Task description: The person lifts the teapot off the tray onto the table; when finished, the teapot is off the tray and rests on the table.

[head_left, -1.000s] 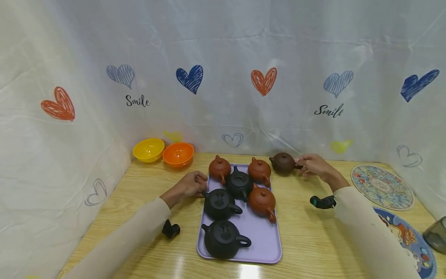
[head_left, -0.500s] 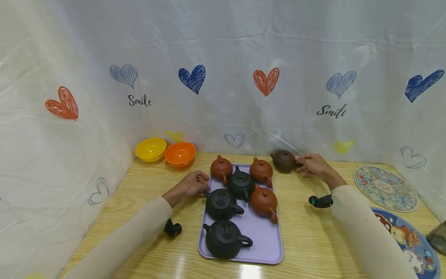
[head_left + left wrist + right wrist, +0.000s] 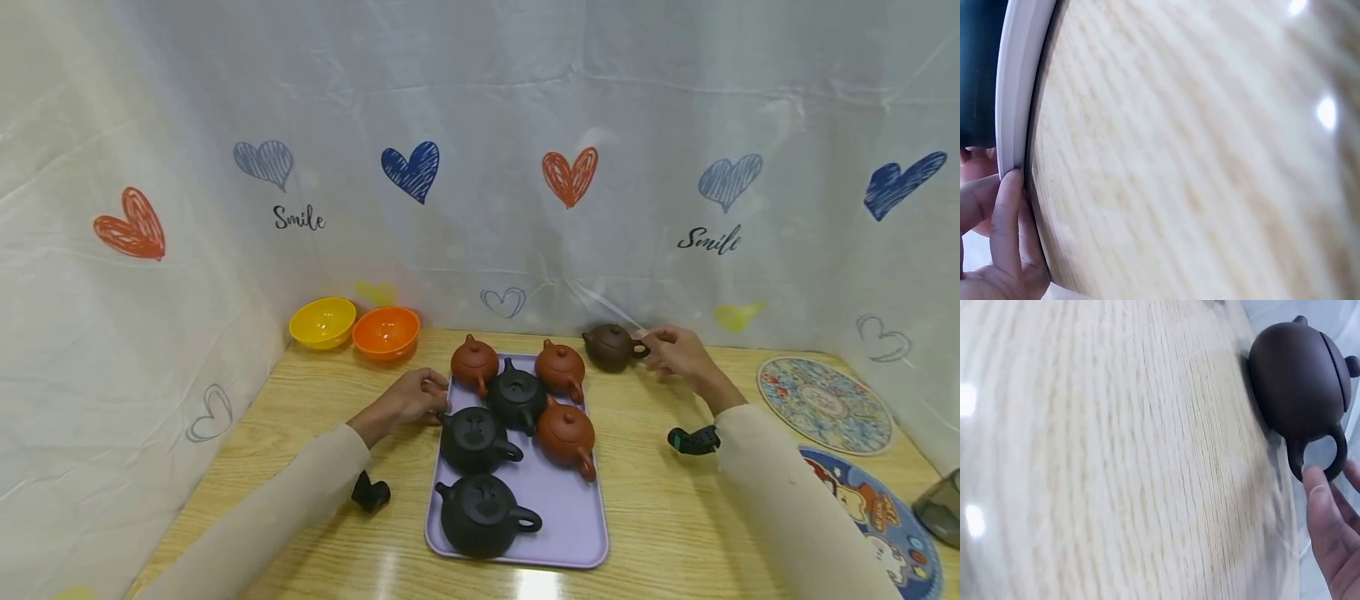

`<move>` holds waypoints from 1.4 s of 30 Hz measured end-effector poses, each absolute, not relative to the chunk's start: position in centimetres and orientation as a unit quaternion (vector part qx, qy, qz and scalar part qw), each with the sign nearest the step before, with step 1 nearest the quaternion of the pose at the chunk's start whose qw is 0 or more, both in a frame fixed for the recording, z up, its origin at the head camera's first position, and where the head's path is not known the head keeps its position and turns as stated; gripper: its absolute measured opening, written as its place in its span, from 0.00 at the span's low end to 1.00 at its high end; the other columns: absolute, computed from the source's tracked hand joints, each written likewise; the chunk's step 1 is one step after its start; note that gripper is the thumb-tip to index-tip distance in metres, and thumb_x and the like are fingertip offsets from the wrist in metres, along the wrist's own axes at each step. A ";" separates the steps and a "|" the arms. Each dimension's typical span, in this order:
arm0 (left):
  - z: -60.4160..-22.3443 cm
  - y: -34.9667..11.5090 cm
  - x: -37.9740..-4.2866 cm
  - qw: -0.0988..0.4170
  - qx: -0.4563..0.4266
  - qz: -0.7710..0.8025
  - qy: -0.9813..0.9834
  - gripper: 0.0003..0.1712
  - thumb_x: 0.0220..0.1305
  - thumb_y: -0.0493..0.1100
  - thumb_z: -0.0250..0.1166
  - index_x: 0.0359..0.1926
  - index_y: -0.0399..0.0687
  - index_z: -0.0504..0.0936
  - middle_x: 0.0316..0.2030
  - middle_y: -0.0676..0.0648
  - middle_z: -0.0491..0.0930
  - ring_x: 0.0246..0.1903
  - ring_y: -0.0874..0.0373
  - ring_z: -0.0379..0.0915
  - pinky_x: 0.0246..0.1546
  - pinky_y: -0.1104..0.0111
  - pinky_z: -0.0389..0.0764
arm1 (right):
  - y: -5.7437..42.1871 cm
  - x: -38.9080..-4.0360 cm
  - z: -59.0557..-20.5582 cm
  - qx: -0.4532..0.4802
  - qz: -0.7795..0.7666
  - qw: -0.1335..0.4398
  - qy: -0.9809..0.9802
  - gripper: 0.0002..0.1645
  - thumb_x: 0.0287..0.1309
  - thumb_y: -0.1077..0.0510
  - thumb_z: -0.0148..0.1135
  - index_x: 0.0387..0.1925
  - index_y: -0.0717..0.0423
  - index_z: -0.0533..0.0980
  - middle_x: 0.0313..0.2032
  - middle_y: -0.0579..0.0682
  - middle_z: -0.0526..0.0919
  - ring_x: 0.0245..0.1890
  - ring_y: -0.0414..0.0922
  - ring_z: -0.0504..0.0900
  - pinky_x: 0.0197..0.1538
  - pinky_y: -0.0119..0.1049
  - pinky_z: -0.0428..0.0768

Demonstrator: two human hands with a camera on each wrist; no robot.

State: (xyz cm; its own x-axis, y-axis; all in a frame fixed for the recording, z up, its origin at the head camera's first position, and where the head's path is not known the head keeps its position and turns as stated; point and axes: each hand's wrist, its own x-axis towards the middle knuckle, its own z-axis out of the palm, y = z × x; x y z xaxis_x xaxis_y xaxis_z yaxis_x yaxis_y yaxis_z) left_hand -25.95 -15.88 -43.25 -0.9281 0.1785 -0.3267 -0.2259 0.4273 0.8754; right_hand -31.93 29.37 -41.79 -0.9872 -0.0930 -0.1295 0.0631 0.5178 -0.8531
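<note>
Behind the tray's right back corner, a dark brown teapot (image 3: 611, 348) stands on the table, its handle pointing right. My right hand (image 3: 677, 354) is at that handle. In the right wrist view the thumb (image 3: 1319, 497) lies at the handle's end, and the fingers are spread apart from it. On the left side, my left hand (image 3: 411, 396) pinches the rim of the lilac tray (image 3: 558, 521); the left wrist view shows fingertips on the rim (image 3: 1016, 106). Black teapots (image 3: 480, 514) and reddish-brown teapots (image 3: 565, 432) sit on the tray.
A yellow bowl (image 3: 322, 323) and an orange bowl (image 3: 386, 332) stand at the back left. Two round patterned mats (image 3: 825, 404) lie on the right, with a dark translucent container (image 3: 941, 507) at the edge. A printed white curtain (image 3: 480, 233) hangs behind the table.
My right fingers have loosened from the brown teapot's handle and shifted slightly up, leaving the handle in sight. The teapot moved slightly back earlier. My left hand stays at the tray's rim.
</note>
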 end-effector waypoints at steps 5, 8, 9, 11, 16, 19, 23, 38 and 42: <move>-43.3 -15.9 -26.0 0.191 -0.015 0.539 0.820 0.21 0.64 0.32 0.66 0.56 0.34 0.73 0.43 0.39 0.78 0.34 0.56 0.79 0.35 0.67 0.86 | 29.9 -30.8 -41.4 -0.014 -0.485 0.066 0.872 0.37 0.75 0.42 0.49 0.67 0.68 0.65 0.66 0.70 0.69 0.41 0.39 0.85 0.44 0.40 0.87; -43.5 -16.0 -26.0 0.189 -0.013 0.539 0.821 0.21 0.64 0.32 0.66 0.56 0.34 0.73 0.42 0.39 0.79 0.34 0.56 0.79 0.34 0.68 0.86 | 30.1 -29.9 -41.1 -0.013 -0.482 0.053 0.874 0.36 0.75 0.41 0.49 0.67 0.68 0.66 0.65 0.70 0.69 0.38 0.34 0.85 0.43 0.38 0.87; -43.5 -16.0 -26.0 0.188 -0.015 0.540 0.820 0.20 0.63 0.32 0.65 0.56 0.35 0.73 0.42 0.39 0.79 0.34 0.56 0.79 0.34 0.68 0.86 | 30.2 -29.5 -41.1 -0.012 -0.481 0.048 0.875 0.37 0.75 0.41 0.49 0.66 0.68 0.66 0.64 0.70 0.70 0.38 0.34 0.85 0.43 0.38 0.87; -43.6 -16.0 -26.0 0.187 -0.014 0.544 0.818 0.21 0.63 0.31 0.65 0.56 0.34 0.73 0.42 0.39 0.79 0.34 0.56 0.79 0.34 0.68 0.86 | 30.3 -28.6 -40.9 -0.010 -0.477 0.044 0.878 0.37 0.74 0.40 0.49 0.66 0.67 0.67 0.64 0.70 0.71 0.37 0.33 0.84 0.43 0.38 0.87; -43.6 -16.0 -26.0 0.191 -0.015 0.546 0.815 0.21 0.63 0.31 0.65 0.56 0.34 0.73 0.41 0.39 0.78 0.34 0.56 0.79 0.34 0.68 0.86 | 29.6 -25.9 -40.8 -0.027 -0.470 0.073 0.879 0.36 0.73 0.38 0.51 0.62 0.66 0.70 0.61 0.67 0.75 0.38 0.38 0.84 0.41 0.40 0.86; -43.6 -16.1 -26.0 0.190 -0.020 0.541 0.819 0.20 0.64 0.31 0.65 0.56 0.35 0.73 0.42 0.39 0.79 0.34 0.56 0.79 0.34 0.68 0.86 | 28.5 -24.0 -40.8 -0.041 -0.472 0.096 0.875 0.33 0.72 0.38 0.53 0.58 0.64 0.74 0.57 0.63 0.78 0.38 0.43 0.84 0.40 0.41 0.85; -43.5 -16.0 -26.0 0.189 -0.017 0.538 0.822 0.20 0.64 0.32 0.64 0.57 0.35 0.73 0.42 0.39 0.79 0.34 0.56 0.79 0.34 0.67 0.86 | 26.7 -21.5 -40.9 -0.052 -0.482 0.126 0.866 0.29 0.72 0.41 0.55 0.53 0.63 0.77 0.52 0.58 0.82 0.37 0.46 0.83 0.37 0.40 0.84; -43.8 -16.1 -26.3 0.193 0.000 0.554 0.810 0.23 0.62 0.30 0.65 0.57 0.32 0.71 0.41 0.40 0.78 0.32 0.57 0.77 0.32 0.67 0.86 | 21.8 -15.7 -42.1 -0.059 -0.543 0.199 0.814 0.22 0.69 0.46 0.60 0.48 0.62 0.81 0.41 0.54 0.85 0.28 0.44 0.82 0.26 0.35 0.82; -43.7 -16.0 -26.2 0.191 0.001 0.551 0.812 0.22 0.61 0.30 0.65 0.56 0.32 0.72 0.40 0.40 0.79 0.31 0.57 0.77 0.31 0.68 0.86 | 20.9 -15.5 -42.3 -0.061 -0.540 0.196 0.816 0.21 0.68 0.46 0.62 0.47 0.61 0.83 0.37 0.52 0.84 0.25 0.43 0.80 0.24 0.33 0.79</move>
State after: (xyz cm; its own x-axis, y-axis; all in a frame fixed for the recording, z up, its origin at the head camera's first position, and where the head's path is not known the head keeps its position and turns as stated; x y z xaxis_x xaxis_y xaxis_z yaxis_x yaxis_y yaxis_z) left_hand -26.21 -15.97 -43.67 -0.9274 0.2115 -0.3087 -0.2085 0.3928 0.8957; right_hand -15.52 20.92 -42.28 -0.9160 -0.3106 -0.2539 0.1123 0.4092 -0.9055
